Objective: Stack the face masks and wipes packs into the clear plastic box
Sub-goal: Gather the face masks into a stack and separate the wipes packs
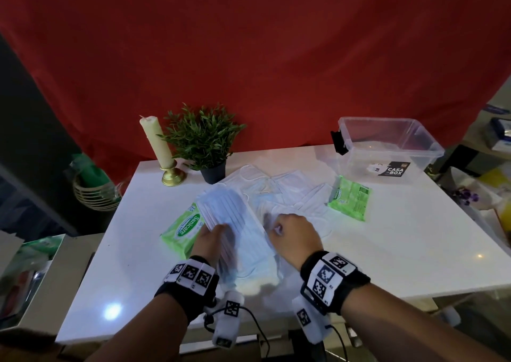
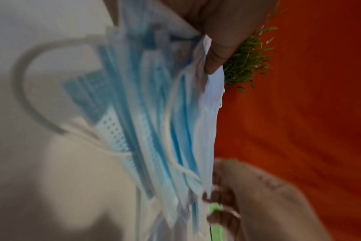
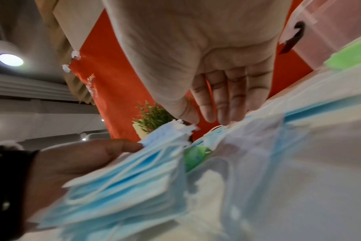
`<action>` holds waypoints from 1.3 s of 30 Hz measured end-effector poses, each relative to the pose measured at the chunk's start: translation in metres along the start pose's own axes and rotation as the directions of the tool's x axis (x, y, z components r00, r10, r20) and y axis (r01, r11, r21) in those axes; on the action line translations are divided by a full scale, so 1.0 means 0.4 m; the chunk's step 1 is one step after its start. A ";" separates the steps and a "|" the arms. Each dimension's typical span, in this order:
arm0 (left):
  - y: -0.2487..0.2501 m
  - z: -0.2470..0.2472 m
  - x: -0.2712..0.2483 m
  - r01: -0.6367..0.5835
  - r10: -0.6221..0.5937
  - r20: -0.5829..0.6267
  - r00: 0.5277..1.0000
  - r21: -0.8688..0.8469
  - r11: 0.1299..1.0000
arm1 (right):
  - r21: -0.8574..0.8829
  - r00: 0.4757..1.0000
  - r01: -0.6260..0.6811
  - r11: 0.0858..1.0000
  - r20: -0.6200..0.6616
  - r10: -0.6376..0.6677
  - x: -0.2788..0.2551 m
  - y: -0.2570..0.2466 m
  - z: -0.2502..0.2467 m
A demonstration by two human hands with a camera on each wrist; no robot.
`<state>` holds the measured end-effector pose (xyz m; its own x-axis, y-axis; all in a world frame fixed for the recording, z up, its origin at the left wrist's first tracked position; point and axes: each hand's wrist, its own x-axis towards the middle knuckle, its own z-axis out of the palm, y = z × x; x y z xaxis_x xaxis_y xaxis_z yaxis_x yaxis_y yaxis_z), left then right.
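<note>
My left hand (image 1: 210, 240) grips a tilted stack of blue-white face masks (image 1: 232, 218) just above the white table (image 1: 387, 251). In the left wrist view the thumb (image 2: 216, 48) and the fingers (image 2: 227, 195) clamp the stack (image 2: 155, 114) by its edges. My right hand (image 1: 293, 231) is beside the stack, its straight fingers (image 3: 227, 110) touching loose masks (image 1: 290, 187) spread on the table. One green wipes pack (image 1: 184, 230) lies partly under the stack, another green wipes pack (image 1: 349, 197) to the right. The clear plastic box (image 1: 387, 146) stands open at the back right with nothing in it.
A candle on a brass holder (image 1: 157, 143) and a potted plant (image 1: 204, 140) stand at the table's back left. A red cloth hangs behind. A wire basket (image 1: 94, 187) sits off the table's left edge, and cluttered shelves lie to the right.
</note>
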<state>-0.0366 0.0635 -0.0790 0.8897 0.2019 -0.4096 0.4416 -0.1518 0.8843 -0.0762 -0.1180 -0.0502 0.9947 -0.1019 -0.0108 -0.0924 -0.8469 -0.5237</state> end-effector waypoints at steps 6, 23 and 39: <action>0.009 -0.032 0.002 -0.031 0.031 0.006 1.000 0.011 0.999 | -0.230 0.944 -0.316 0.920 0.024 0.330 -0.017 0.067 -0.009; 0.023 -0.021 0.009 -0.044 0.047 0.069 0.996 -0.045 0.998 | 0.256 0.907 -0.280 0.925 -0.247 0.342 0.033 0.024 -0.046; 0.043 0.059 0.014 0.109 -0.062 0.241 0.969 -0.186 0.977 | -0.080 0.956 0.182 0.980 -0.219 -0.195 -0.023 -0.153 0.087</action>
<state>-0.0214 0.0391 -0.0713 0.8623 -0.0278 -0.5056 0.5063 0.0537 0.8607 -0.0782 -0.0471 -0.0479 0.9594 -0.0462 0.2781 0.0866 -0.8904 -0.4469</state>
